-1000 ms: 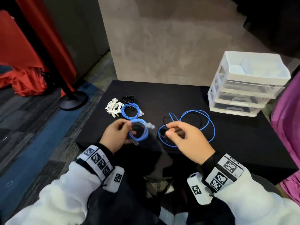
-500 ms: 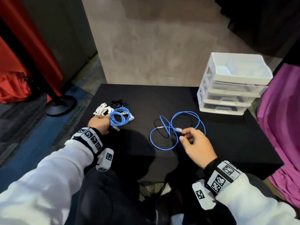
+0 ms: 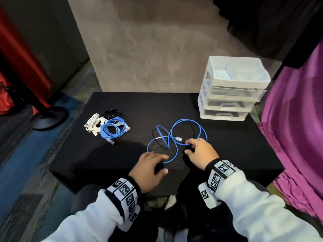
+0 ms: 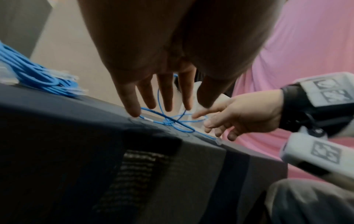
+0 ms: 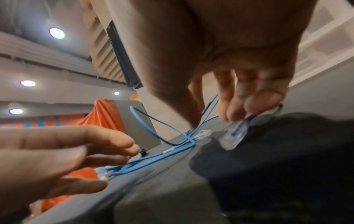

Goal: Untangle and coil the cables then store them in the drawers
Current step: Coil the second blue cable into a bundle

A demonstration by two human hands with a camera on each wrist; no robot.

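Grey plaster wall and patterned carpet frame a black cloth-covered counter (image 3: 227,137). At about one o'clock on it stands a white plastic three-drawer unit (image 3: 229,95) with an open tray on top, its drawers all pushed in. At about ten o'clock lie three coiled bundles touching one another: a white coiled cable (image 3: 94,124), a small black coiled cable (image 3: 111,113) behind it, and a bright blue coiled network cable (image 3: 112,129) in front.

Near the middle sprawls a loose blue network cable (image 3: 187,121) in crossing loops, tangled with a thin black cable (image 3: 154,132); one clear plug (image 3: 178,138) lies inside the loops.

The left hand (image 3: 148,169) hovers at six o'clock of the tangle, fingers spread and nearly straight, holding nothing; in the left wrist view its fingertips (image 4: 132,112) reach down to the blue loops. The right hand (image 3: 201,152) sits at four o'clock of the tangle with fingers curled downward, and the right wrist view shows its fingers (image 5: 256,104) pinching the cable's other clear plug (image 5: 234,136) against the counter.

A magenta cloth (image 3: 297,128) hangs at three o'clock, beside the counter edge.
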